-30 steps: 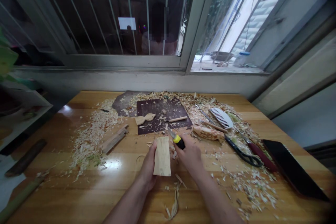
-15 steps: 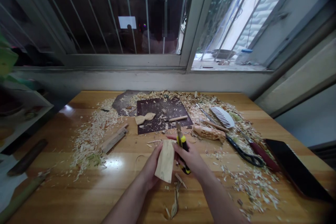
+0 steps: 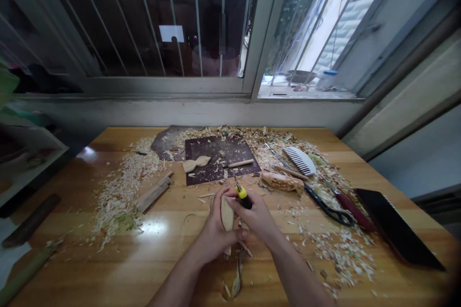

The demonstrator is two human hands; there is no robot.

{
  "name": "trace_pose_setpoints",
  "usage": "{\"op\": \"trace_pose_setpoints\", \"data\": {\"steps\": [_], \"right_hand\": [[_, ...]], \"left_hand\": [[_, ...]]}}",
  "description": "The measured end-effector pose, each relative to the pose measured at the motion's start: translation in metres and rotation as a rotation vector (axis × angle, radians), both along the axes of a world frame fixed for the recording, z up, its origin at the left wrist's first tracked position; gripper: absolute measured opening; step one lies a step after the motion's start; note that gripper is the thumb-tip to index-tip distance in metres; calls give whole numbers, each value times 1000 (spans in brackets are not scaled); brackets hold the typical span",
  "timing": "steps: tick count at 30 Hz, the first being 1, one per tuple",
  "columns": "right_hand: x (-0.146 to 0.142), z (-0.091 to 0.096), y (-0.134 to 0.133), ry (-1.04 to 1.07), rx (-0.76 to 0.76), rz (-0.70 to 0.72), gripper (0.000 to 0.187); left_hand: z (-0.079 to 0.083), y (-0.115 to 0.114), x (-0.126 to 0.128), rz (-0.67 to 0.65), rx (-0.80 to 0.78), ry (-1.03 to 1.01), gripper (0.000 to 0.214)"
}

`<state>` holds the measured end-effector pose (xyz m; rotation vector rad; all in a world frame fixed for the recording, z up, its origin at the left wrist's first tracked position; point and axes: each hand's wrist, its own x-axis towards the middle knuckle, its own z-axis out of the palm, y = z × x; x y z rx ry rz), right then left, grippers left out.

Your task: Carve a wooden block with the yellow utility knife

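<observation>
My left hand (image 3: 215, 231) is wrapped round a pale flat wood block (image 3: 227, 213), turned edge-on between both hands above the table (image 3: 108, 268). My right hand (image 3: 257, 216) grips a yellow-and-black utility knife (image 3: 243, 194), its blade pointing away toward the window, right beside the block's top. A long curled shaving (image 3: 236, 284) lies on the table just below my hands.
Wood shavings (image 3: 122, 192) cover much of the table. A dark cutting mat (image 3: 219, 165) holds a bow-shaped carving (image 3: 196, 163) and a small stick. A white comb (image 3: 300, 160), carved piece (image 3: 283, 182), scissors (image 3: 329, 208), red-handled tool (image 3: 353, 211) and black case (image 3: 394, 228) lie right; wood strips (image 3: 153, 194) left.
The block has turned from flat-face-up to edge-on, and my left hand has closed round it. My right hand has swung the knife from beside the block to its top end.
</observation>
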<state>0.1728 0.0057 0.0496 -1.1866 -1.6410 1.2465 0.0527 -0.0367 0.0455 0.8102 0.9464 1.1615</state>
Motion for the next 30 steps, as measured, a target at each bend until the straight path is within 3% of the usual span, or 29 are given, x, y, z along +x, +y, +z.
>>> {"op": "trace_pose_setpoints", "data": {"steps": [4, 8, 11, 14, 18, 21, 23, 25, 28, 30], "right_hand": [[10, 3, 2, -145, 121, 20, 40], [27, 0, 2, -579, 188, -19, 37], [38, -9, -3, -824, 171, -47, 30], [48, -25, -9, -981, 252, -91, 19], [58, -38, -16, -1019, 432, -117, 15], [72, -32, -18, -916, 490, -143, 12], [94, -25, -16, -845, 447, -242, 24], [131, -19, -11, -826, 345, -476, 33], [207, -17, -6, -912, 264, -783, 30], [258, -19, -7, -1050, 142, -912, 45]], "left_hand": [[1, 3, -9, -70, -38, -35, 68], [-4, 6, -17, -30, -152, -247, 59], [-4, 5, -23, 11, -200, -343, 52], [-3, 4, -23, 61, -207, -334, 48], [0, 3, -18, 108, -192, -283, 52], [1, 1, -17, 108, -189, -279, 51], [-1, 1, -19, 105, -179, -273, 54], [-5, 1, -22, 97, -155, -266, 58], [-8, 4, -28, 77, -147, -279, 59], [-9, 5, -30, 58, -144, -300, 59]]}}
